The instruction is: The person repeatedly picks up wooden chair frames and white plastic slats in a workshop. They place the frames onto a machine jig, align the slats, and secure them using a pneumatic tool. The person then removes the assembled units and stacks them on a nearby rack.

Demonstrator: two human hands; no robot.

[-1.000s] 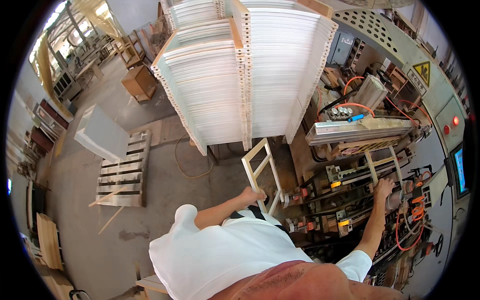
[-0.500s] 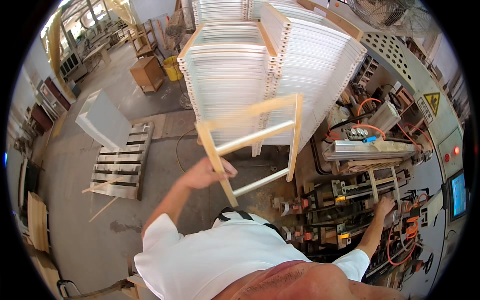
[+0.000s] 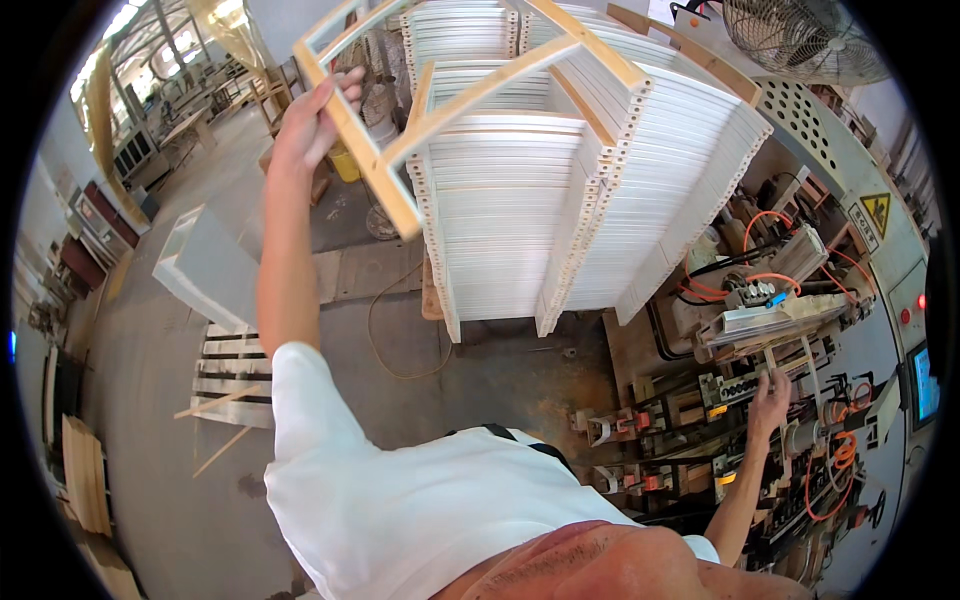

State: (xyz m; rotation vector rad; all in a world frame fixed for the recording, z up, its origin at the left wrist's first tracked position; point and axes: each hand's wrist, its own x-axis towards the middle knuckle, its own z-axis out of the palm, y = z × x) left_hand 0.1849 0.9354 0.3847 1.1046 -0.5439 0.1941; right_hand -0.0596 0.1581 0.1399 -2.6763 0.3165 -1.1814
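Observation:
High at the left, my left hand [image 3: 318,115] is closed around one side rail of a wooden frame [image 3: 480,98], which has pale rails and crossbars. The frame is tilted and overlaps the near stack of white-edged frames [image 3: 500,210]; its upper part runs out of the picture. Over at the right, my right hand [image 3: 768,400] has its fingers closed at the near end of a pale rail of another wooden frame [image 3: 811,368]. That frame sits partly under the metal beam of a clamping machine [image 3: 775,325].
A slatted pallet [image 3: 230,375] with a grey box-like piece [image 3: 205,265] and loose sticks is on the left floor. A caged fan [image 3: 805,40] stands at the upper right. A control panel with a screen [image 3: 922,382] and orange hoses [image 3: 845,455] flank the machine.
My left hand has lifted the wooden frame up and to the left, from in front of my body to the stack's upper side. My right hand stays at the machine, slightly farther forward.

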